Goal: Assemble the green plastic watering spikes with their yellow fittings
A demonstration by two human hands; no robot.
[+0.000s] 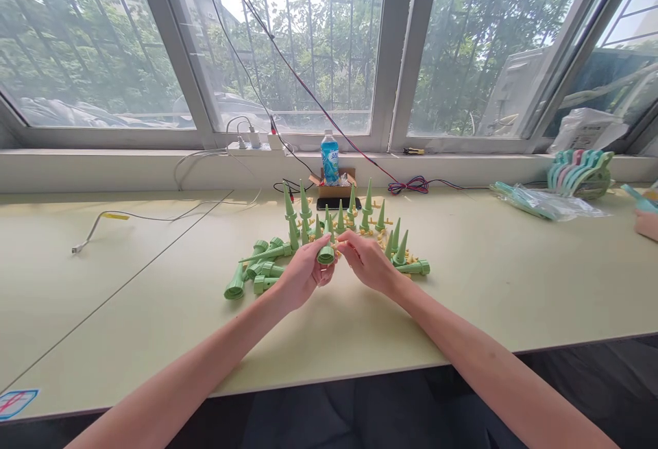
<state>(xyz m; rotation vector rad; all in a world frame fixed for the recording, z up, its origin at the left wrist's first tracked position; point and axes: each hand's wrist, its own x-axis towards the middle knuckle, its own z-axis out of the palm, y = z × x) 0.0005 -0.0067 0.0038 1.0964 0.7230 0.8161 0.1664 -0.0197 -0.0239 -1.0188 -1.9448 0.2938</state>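
Observation:
My left hand is closed around a green plastic watering spike, its wide open end facing me. Close beside it, my right hand pinches a small yellow valve at the spike's side; the fingers partly cover it. Behind my hands, several green spikes stand upright with points up, such as one tall spike, and some have yellow valves sticking out. More loose spikes lie in a pile to the left of my left hand. One spike rests on its side near my right wrist.
A blue-liquid bottle stands in a small cardboard box, with a black phone before it. Cables run along the wall. Plastic bags and pastel hangers lie right. Another person's hand shows at the right edge.

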